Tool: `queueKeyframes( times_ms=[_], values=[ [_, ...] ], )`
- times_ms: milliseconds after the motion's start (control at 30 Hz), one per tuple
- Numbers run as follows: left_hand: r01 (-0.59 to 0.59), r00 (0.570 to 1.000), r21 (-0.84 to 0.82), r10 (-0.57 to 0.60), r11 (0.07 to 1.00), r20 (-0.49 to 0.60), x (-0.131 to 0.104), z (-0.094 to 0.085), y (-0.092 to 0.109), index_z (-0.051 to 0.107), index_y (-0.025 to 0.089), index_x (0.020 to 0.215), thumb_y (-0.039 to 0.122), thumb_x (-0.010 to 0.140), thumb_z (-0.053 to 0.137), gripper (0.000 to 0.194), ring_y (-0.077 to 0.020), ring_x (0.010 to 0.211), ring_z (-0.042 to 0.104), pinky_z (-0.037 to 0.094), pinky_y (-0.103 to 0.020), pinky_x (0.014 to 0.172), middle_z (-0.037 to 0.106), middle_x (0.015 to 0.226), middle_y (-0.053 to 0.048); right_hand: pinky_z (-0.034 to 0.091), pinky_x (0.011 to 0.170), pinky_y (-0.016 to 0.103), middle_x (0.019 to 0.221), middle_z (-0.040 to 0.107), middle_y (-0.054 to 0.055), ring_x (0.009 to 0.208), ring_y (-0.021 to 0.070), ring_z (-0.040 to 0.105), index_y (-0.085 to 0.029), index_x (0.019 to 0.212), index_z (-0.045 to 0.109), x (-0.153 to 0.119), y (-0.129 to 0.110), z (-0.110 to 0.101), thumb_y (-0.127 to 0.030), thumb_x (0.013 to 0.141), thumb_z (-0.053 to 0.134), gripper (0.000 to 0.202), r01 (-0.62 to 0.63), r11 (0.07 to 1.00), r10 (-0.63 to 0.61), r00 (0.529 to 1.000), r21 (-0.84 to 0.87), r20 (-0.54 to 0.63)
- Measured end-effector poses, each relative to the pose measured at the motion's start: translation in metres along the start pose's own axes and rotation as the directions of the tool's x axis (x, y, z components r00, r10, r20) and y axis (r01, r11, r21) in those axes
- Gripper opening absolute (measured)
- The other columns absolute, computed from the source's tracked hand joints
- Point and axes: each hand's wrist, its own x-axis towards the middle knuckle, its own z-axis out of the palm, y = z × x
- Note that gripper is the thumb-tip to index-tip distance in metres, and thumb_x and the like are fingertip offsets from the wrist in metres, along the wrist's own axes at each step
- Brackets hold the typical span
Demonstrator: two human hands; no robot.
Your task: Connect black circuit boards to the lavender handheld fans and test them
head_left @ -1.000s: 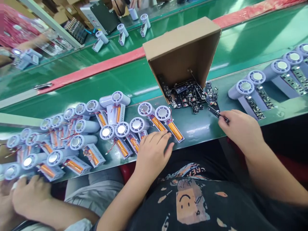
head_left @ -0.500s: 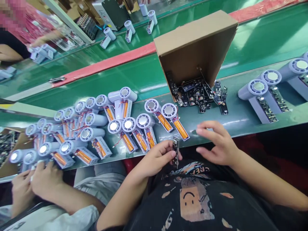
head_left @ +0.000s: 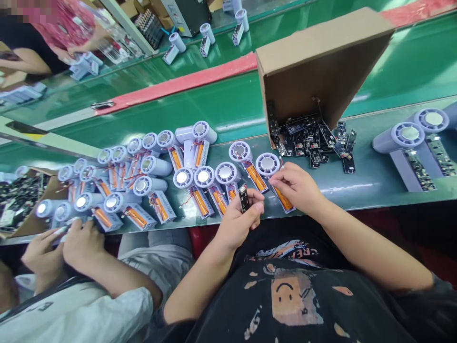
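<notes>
My left hand (head_left: 243, 214) is closed around a narrow black circuit board (head_left: 243, 197), held upright just in front of the bench edge. A pale connector shows at the top end of the board. My right hand (head_left: 298, 188) is closed in a pinch over the nearest handheld fan (head_left: 267, 164), between its round head and its handle. That fan lies with its handle uncovered, showing an orange battery (head_left: 284, 200). My fingers hide the wires there, and whatever they pinch cannot be made out. Beside it lies another uncovered fan (head_left: 240, 151).
A cardboard box (head_left: 321, 47) lies tipped toward me, with loose circuit boards (head_left: 310, 138) spilling out. Fans with boards fitted (head_left: 407, 136) stand at right. Many uncovered fans (head_left: 153, 166) fill the left, near a co-worker's hands (head_left: 82, 243). Another box of boards (head_left: 21, 200) sits far left.
My right hand has moved left and forward from open air onto the nearest fan, its fingers closing. My left hand has turned the circuit board and shifted slightly. The view has swung left.
</notes>
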Motion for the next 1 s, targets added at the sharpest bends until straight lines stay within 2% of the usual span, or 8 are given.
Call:
queueKeyframes(
  times_ms=[133, 333, 467, 567, 700, 800, 867, 1000],
  values=[
    [0.031, 0.999, 0.082, -0.031, 0.996, -0.013, 0.009, 0.005, -0.011, 0.056, 0.021, 0.102, 0.046, 0.081, 0.073, 0.036, -0.0004, 0.042, 0.035, 0.034, -0.018, 0.040, 0.062, 0.088, 0.001, 0.046, 0.068, 0.028, 0.077, 0.059, 0.002, 0.076, 0.0157, 0.057, -0.020, 0.082, 0.072, -0.019, -0.003, 0.001, -0.022, 0.092, 0.059, 0.016, -0.008, 0.996, 0.011, 0.999, 0.084, -0.043],
    [-0.081, 0.991, 0.547, 0.125, 0.833, -0.045, 0.013, 0.004, -0.016, 0.059, 0.020, 0.095, 0.030, 0.085, 0.068, 0.016, -0.0110, 0.065, 0.055, 0.045, -0.023, 0.057, 0.064, 0.088, -0.001, 0.051, 0.070, 0.030, 0.082, 0.065, 0.003, 0.078, 0.0158, 0.061, -0.021, 0.090, 0.074, -0.038, -0.005, 0.006, -0.022, 0.092, 0.060, 0.015, -0.005, 0.993, 0.014, 0.997, 0.121, -0.080],
    [-0.074, 0.984, 0.650, 0.162, 0.756, -0.077, 0.013, 0.003, -0.017, 0.061, 0.020, 0.090, 0.027, 0.082, 0.067, 0.012, -0.0137, 0.070, 0.057, 0.046, -0.027, 0.067, 0.066, 0.084, 0.000, 0.054, 0.072, 0.033, 0.088, 0.064, 0.004, 0.083, 0.0161, 0.063, -0.023, 0.105, 0.073, -0.047, -0.002, 0.004, -0.017, 0.092, 0.055, 0.023, 0.058, 0.988, -0.054, 0.998, 0.143, -0.030],
    [-0.104, 0.960, 0.724, 0.259, 0.682, -0.106, 0.014, 0.004, -0.020, 0.062, 0.020, 0.087, 0.024, 0.083, 0.063, 0.005, -0.0145, 0.071, 0.059, 0.046, -0.028, 0.070, 0.067, 0.081, 0.000, 0.055, 0.074, 0.034, 0.091, 0.063, 0.004, 0.085, 0.0160, 0.062, -0.025, 0.115, 0.070, -0.048, -0.001, 0.000, -0.013, 0.091, 0.051, 0.033, 0.043, 0.988, -0.047, 0.999, 0.151, 0.023],
    [-0.165, 0.945, 0.759, 0.322, 0.630, -0.062, 0.016, 0.003, -0.023, 0.063, 0.019, 0.084, 0.024, 0.083, 0.063, 0.005, -0.0159, 0.072, 0.061, 0.045, -0.028, 0.070, 0.067, 0.078, 0.000, 0.056, 0.080, 0.037, 0.093, 0.064, 0.004, 0.090, 0.0169, 0.062, -0.027, 0.119, 0.069, -0.044, 0.000, -0.004, -0.012, 0.093, 0.049, 0.036, 0.042, 0.985, -0.059, 0.994, 0.167, 0.097],
    [-0.148, 0.944, 0.787, 0.323, 0.598, -0.068, 0.018, 0.002, -0.023, 0.064, 0.019, 0.081, 0.025, 0.083, 0.063, 0.006, -0.0163, 0.070, 0.060, 0.044, -0.028, 0.068, 0.067, 0.074, 0.000, 0.055, 0.078, 0.036, 0.092, 0.063, 0.004, 0.090, 0.0179, 0.061, -0.027, 0.116, 0.070, -0.042, 0.000, -0.003, -0.015, 0.094, 0.052, 0.032, 0.049, 0.991, -0.058, 0.996, 0.123, 0.068],
    [-0.140, 0.944, 0.770, 0.318, 0.623, -0.086, 0.020, 0.001, -0.023, 0.065, 0.019, 0.081, 0.025, 0.084, 0.062, 0.007, -0.0159, 0.070, 0.059, 0.044, -0.029, 0.069, 0.067, 0.074, 0.000, 0.053, 0.073, 0.035, 0.087, 0.060, 0.004, 0.084, 0.0181, 0.060, -0.025, 0.113, 0.072, -0.042, 0.000, -0.001, -0.018, 0.094, 0.055, 0.027, 0.062, 0.997, -0.062, 0.998, 0.044, 0.006],
    [-0.111, 0.966, 0.594, 0.228, 0.797, -0.124, 0.024, 0.002, -0.023, 0.060, 0.019, 0.077, 0.029, 0.084, 0.063, 0.013, -0.0127, 0.067, 0.056, 0.045, -0.026, 0.065, 0.062, 0.072, 0.002, 0.049, 0.069, 0.034, 0.082, 0.059, 0.005, 0.080, 0.0191, 0.057, -0.022, 0.097, 0.076, -0.036, 0.000, 0.005, -0.025, 0.096, 0.055, 0.021, 0.087, 0.995, -0.091, 0.993, -0.055, -0.072]
  ],
)
